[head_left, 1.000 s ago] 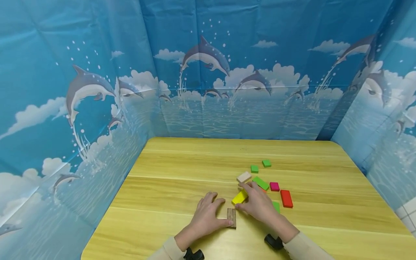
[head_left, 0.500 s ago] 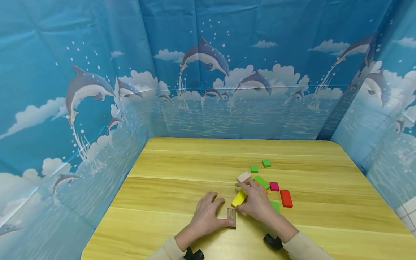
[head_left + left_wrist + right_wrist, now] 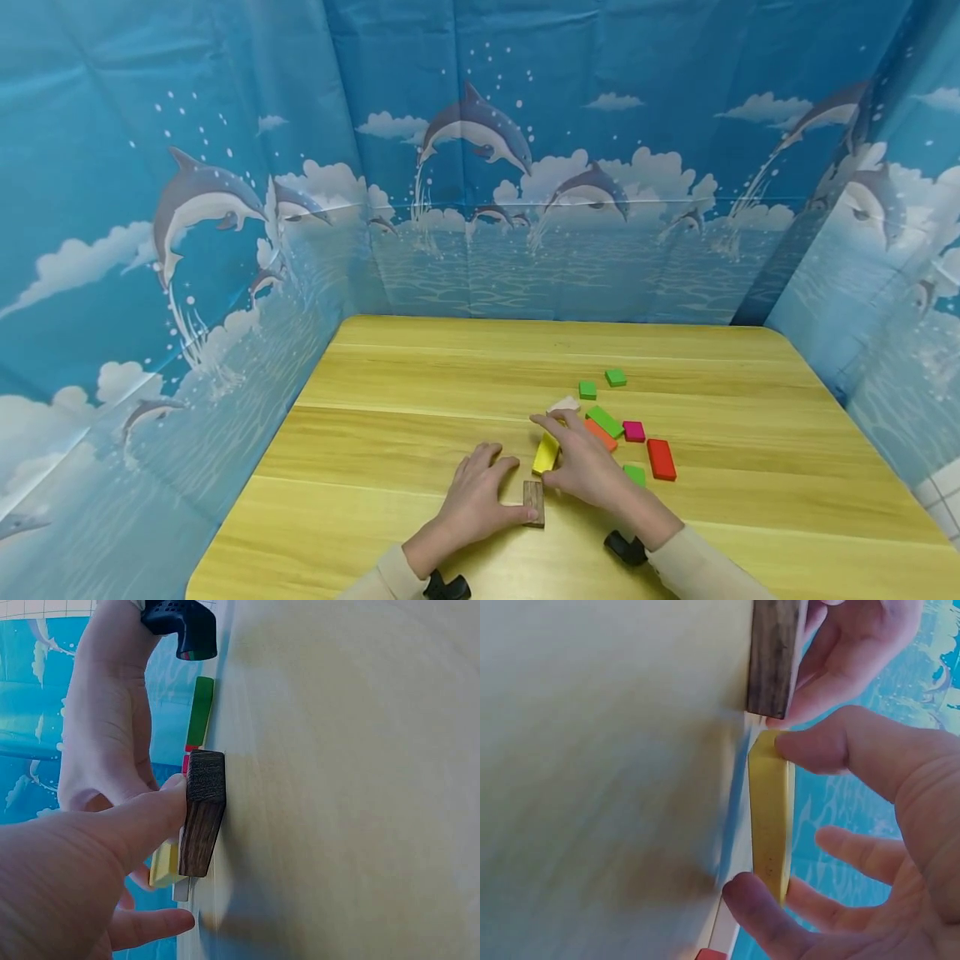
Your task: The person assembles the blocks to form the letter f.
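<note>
A brown wooden block (image 3: 533,497) lies flat on the table, its long side pointing away from me. My left hand (image 3: 477,498) rests beside it with the fingers spread, the thumb touching the block's near end. Just beyond lies a yellow block (image 3: 546,455), slightly angled, close to the brown block's far end. Between thumb and fingertips, my right hand (image 3: 595,468) holds the yellow block by its ends. In the right wrist view the thumb is on the end of the yellow block (image 3: 771,814) nearest the brown block (image 3: 775,664).
Right of and beyond my right hand lie an orange block (image 3: 599,435), a long green block (image 3: 605,422), a magenta block (image 3: 633,431), a red block (image 3: 662,459) and a green block (image 3: 634,475). A beige block (image 3: 567,404) is partly covered. A dolphin-print curtain (image 3: 480,250) hangs behind the table.
The yellow block has turned to lie more nearly in line with the brown block and shifted slightly left, together with my right hand. More of the orange block shows. My left hand stays put.
</note>
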The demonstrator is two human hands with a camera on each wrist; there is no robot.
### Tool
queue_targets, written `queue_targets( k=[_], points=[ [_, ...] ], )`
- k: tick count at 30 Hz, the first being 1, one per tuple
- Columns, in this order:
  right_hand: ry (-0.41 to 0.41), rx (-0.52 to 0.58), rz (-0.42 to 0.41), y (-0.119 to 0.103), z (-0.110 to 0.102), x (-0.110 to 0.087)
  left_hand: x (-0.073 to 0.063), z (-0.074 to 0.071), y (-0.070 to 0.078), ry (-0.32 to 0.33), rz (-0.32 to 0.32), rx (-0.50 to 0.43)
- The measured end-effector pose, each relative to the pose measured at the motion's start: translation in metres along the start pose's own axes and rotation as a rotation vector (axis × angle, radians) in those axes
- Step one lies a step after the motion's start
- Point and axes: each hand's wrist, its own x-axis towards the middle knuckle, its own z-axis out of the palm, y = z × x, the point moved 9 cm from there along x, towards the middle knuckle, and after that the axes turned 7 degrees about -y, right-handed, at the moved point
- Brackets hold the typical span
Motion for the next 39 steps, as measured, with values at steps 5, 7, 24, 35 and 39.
queue_targets(
  k=[5, 7, 24, 35, 39],
  points=[
    [-0.036, 0.042, -0.013, -0.004, 0.003, 0.005, 0.000, -0.001, 0.000, 0.002, 0.000, -0.010],
    [-0.060, 0.055, -0.017, -0.005, 0.006, 0.007, 0.001, -0.001, 0.000, 0.005, -0.001, -0.007],
    [-0.200, 0.167, -0.078, -0.001, 0.017, 0.006, -0.001, 0.001, 0.001, -0.002, -0.012, 0.011],
    [-0.220, 0.237, -0.162, -0.003, 0.017, 0.006, -0.002, 0.004, 0.002, -0.027, -0.004, -0.002],
    [-0.232, 0.248, -0.173, -0.004, 0.018, 0.006, -0.002, 0.006, 0.002, -0.032, 0.004, -0.006]
  ],
)
